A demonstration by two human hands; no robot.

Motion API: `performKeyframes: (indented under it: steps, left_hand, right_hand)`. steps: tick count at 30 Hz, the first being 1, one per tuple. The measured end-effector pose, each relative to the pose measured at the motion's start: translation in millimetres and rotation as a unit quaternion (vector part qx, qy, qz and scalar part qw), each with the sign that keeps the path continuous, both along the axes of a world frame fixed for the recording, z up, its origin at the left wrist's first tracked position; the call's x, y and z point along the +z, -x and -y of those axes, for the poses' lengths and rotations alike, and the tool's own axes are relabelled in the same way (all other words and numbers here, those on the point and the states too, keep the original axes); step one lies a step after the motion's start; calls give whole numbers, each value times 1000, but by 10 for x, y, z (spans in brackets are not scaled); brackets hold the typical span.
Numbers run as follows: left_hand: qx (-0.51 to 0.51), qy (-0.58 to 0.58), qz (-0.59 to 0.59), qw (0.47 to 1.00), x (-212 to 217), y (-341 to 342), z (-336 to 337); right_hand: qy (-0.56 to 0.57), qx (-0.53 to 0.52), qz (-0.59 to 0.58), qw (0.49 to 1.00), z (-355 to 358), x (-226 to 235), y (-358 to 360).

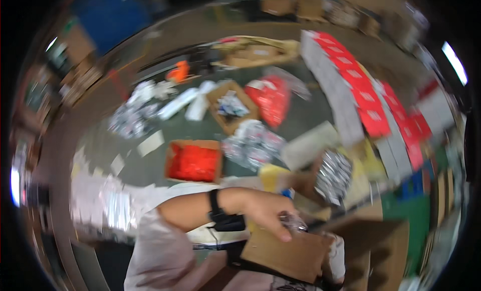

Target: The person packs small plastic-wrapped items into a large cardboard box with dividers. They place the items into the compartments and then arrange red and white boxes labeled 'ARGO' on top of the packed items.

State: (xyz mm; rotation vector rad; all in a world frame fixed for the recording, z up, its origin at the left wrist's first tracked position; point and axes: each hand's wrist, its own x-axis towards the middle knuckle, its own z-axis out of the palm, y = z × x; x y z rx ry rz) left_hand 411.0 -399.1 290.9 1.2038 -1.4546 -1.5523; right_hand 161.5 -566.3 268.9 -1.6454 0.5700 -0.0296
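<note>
My left hand point(265, 212), with a black band on its wrist, reaches across from the lower left. Its fingers close on a crinkled clear plastic packet point(293, 223) at the upper edge of a brown cardboard box point(286, 252). That small box is tilted close in front of me. Against its right side is a blurred white shape point(336, 257), which may be my right hand in a glove; its fingers cannot be made out. Just beyond lies a shiny silver packet point(334, 175). Motion blurs the whole picture.
On the dark green table point(195, 131) are an open carton of red packets point(194, 162), clear plastic bags point(253, 144), another open carton point(245, 121) and a red bag point(273, 98). Rows of red-and-white boxes point(358, 85) line the right. A large open carton point(391, 241) stands lower right.
</note>
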Motion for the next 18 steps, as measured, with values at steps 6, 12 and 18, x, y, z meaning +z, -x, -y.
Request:
performKeyframes:
  steps: [6,12,18]
  left_hand:
    - [57,20,-14,998,265,509,-266]
    - [362,13,8,932,686,679,-989]
    - [485,159,282,812,560,340,-613]
  right_hand:
    - [147,115,139,973,-231,436,318]
    - [31,-225,220,949,-835,416,1538]
    - [-68,-486,226,841,-1619,-42,3062]
